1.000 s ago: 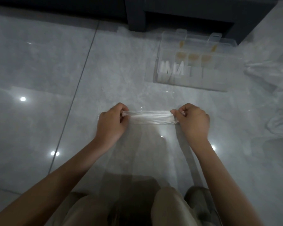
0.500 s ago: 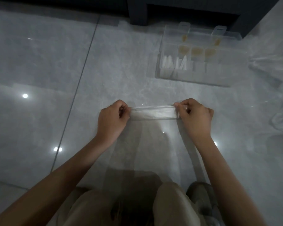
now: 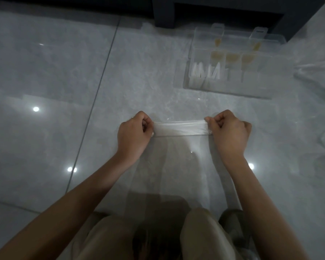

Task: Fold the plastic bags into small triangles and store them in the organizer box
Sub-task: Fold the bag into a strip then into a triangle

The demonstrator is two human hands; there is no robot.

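A clear plastic bag [image 3: 180,128] lies flat on the grey floor in front of my knees, its far edge gathered into a whitish band. My left hand [image 3: 134,132] pinches the band's left end and my right hand [image 3: 229,132] pinches its right end, both with curled fingers. The rest of the bag stretches back toward me, nearly see-through. The clear organizer box [image 3: 233,87] sits open on the floor beyond my right hand, with several white folded triangles [image 3: 206,71] in its left compartments and yellowish ones [image 3: 233,57] in the row behind.
More loose clear bags [image 3: 315,72] lie crumpled at the right edge. A dark furniture base [image 3: 163,12] stands at the top, behind the box. A tile joint [image 3: 94,94] runs down the floor to my left. My knees [image 3: 201,233] are at the bottom.
Both hands have kept their pinch on the bag's far edge. The white band between them looks a little flatter and tauter; the view has shifted slightly.
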